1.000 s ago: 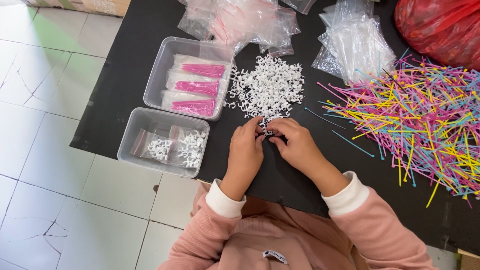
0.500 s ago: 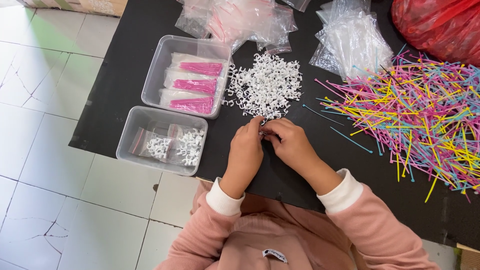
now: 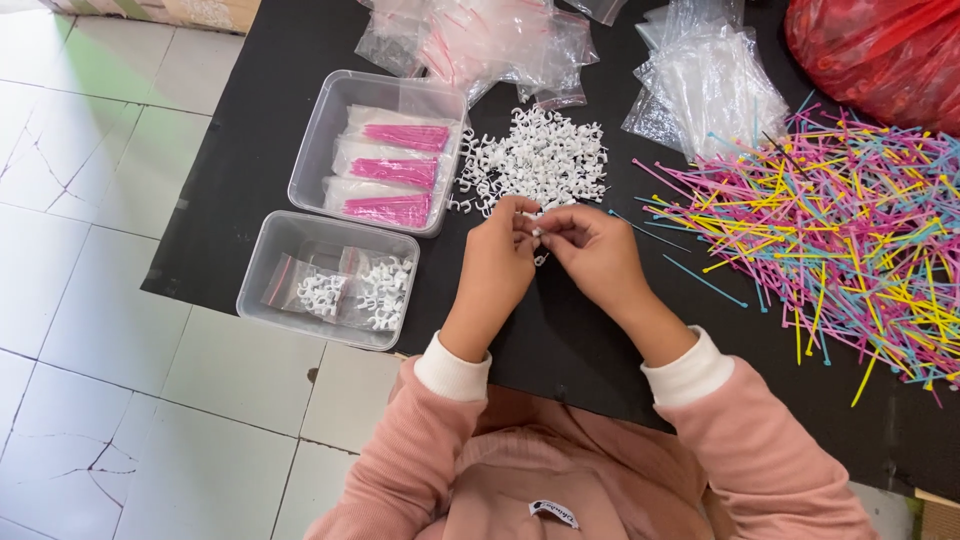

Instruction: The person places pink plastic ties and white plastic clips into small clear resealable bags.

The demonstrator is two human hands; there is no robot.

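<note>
My left hand (image 3: 497, 262) and my right hand (image 3: 592, 255) meet fingertip to fingertip over the black table (image 3: 250, 150), just below a pile of small white plastic clips (image 3: 535, 160). Both pinch small white clips between thumb and fingers; one clip hangs just under the fingertips. What else lies inside the palms is hidden. Pink sleeves with white cuffs cover both wrists.
Two clear tubs stand at the left: the far one (image 3: 315, 150) holds bags of pink cable ties, the near one (image 3: 265, 265) holds bags of white clips. Loose coloured cable ties (image 3: 830, 240) spread at the right. Empty clear bags (image 3: 700, 85) and a red bag (image 3: 880, 55) lie at the back.
Both hands stay joined at the fingertips near the clip pile's lower edge; the fingers shift slightly. The view has drifted a little.
</note>
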